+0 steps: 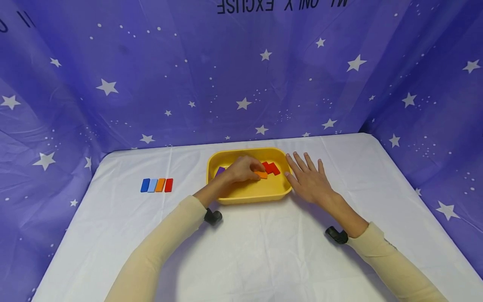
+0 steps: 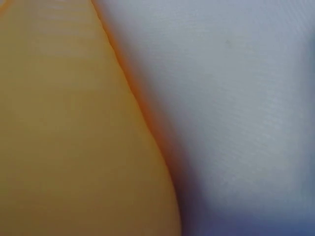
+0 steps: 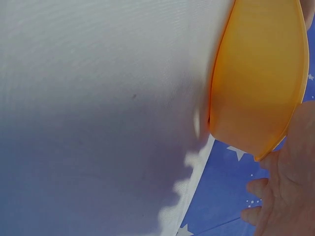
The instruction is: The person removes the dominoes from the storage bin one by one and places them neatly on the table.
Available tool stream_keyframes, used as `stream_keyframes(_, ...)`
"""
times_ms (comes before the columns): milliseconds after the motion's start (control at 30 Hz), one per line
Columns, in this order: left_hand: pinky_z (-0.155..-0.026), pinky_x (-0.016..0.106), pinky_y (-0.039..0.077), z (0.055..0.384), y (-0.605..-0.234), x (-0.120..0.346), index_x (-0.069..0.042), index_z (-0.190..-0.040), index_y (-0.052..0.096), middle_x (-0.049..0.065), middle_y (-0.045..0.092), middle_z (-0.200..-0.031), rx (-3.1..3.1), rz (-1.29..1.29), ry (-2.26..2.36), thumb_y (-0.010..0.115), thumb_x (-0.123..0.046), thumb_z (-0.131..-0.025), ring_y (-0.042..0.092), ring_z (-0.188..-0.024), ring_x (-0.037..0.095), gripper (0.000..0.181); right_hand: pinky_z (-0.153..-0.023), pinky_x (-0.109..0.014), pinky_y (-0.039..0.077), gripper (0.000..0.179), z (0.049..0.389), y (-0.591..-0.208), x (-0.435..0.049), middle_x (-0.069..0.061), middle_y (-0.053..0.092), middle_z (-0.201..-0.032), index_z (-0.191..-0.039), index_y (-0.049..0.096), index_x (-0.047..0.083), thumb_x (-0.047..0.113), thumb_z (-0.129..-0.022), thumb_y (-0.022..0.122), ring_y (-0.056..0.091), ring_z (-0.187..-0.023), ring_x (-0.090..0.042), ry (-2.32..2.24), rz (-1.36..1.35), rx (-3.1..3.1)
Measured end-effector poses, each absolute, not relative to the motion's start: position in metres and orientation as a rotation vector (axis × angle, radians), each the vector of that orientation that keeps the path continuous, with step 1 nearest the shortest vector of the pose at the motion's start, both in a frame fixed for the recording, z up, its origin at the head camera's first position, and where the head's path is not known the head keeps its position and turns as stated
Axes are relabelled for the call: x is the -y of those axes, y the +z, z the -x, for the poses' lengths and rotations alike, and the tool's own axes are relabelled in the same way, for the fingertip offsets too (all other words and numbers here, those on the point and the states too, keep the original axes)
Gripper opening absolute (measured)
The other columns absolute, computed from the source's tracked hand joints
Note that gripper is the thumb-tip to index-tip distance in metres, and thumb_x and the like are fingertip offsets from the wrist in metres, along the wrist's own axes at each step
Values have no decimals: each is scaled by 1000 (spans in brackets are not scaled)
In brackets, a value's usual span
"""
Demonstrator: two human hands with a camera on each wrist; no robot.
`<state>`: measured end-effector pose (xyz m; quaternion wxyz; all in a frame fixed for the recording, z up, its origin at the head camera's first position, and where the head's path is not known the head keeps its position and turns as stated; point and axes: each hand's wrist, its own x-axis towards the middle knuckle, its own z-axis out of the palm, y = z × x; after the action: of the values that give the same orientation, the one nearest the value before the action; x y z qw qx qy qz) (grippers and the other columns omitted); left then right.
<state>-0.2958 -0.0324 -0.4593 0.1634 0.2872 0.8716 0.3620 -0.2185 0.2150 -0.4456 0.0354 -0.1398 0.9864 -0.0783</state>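
Note:
My left hand (image 1: 244,168) is inside a yellow plastic tray (image 1: 249,199). Its thumb and curled fingers pinch an orange tile (image 1: 262,175), partly covered by the fingertips. Red tiles (image 1: 272,168) lie together just right of it, and a purple tile (image 1: 220,170) is at the tray's left end. With fingers spread straight, my right hand (image 1: 310,183) touches the tray's right rim; the right wrist view shows this hand (image 3: 290,182) against the tray wall (image 3: 256,78). In the left wrist view, the tray's side (image 2: 74,137) fills the left part and the hand is out of sight.
On the white tablecloth (image 1: 249,251), left of the tray, a dark blue tile (image 1: 145,185), a light blue tile (image 1: 152,185), another orange tile (image 1: 160,185) and a red tile (image 1: 169,185) form a row. A purple star-patterned curtain (image 1: 211,84) hangs behind the table.

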Motion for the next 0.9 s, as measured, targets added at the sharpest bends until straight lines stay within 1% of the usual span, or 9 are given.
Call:
stream_keyframes(200,-84,23,49,295,-457,32,-7,-111,76,1,73,-104,-2494,-802,1039,77,-8,-86,61,-94,18,25,-110,-68,-6,65,218,-445,-215,-14,11,-165,-162,11,17,47,-107,29,2,-149,-42,-231,435,-3037)
stream_keyframes(400,-83,24,47,295,-452,34,-6,-116,75,4,72,-107,-2528,-767,1080,77,-8,-86,57,-91,20,30,-111,-68,-5,66,218,-446,-216,-13,10,-165,-162,11,17,47,-106,30,2,-149,-41,-226,435,-3037)
stream_keyframes(533,-75,22,45,294,-451,37,-6,-119,74,4,72,-106,-2539,-749,1116,76,-8,-86,55,-86,18,33,-111,-68,-5,67,218,-445,-216,-13,10,-165,-162,11,17,49,-106,29,1,-149,-41,-225,433,-3030)
stream_keyframes(600,-70,22,43,293,-450,38,-6,-120,74,4,72,-103,-2537,-743,1140,76,-7,-86,54,-82,18,34,-111,-68,-4,67,218,-445,-215,-13,10,-165,-162,11,17,50,-106,29,2,-149,-41,-217,433,-3028)
stream_keyframes(667,-67,22,41,291,-448,39,-7,-121,73,4,71,-101,-2546,-748,1146,76,-7,-86,53,-80,19,35,-111,-68,-5,67,218,-445,-215,-13,10,-165,-162,11,17,50,-106,29,1,-149,-41,-214,429,-3025)
stream_keyframes(800,-69,23,42,288,-443,42,-7,-123,72,6,70,-101,-2555,-743,1162,76,-9,-87,53,-83,20,36,-111,-68,-7,68,218,-445,-215,-14,10,-165,-162,11,16,50,-106,29,1,-149,-42,-226,428,-3025)
stream_keyframes(900,-73,24,44,285,-440,45,-6,-126,70,7,68,-104,-2555,-717,1178,76,-10,-88,54,-87,21,39,-111,-67,-8,68,217,-444,-215,-13,11,-165,-162,12,16,50,-106,30,1,-149,-42,-241,428,-3029)
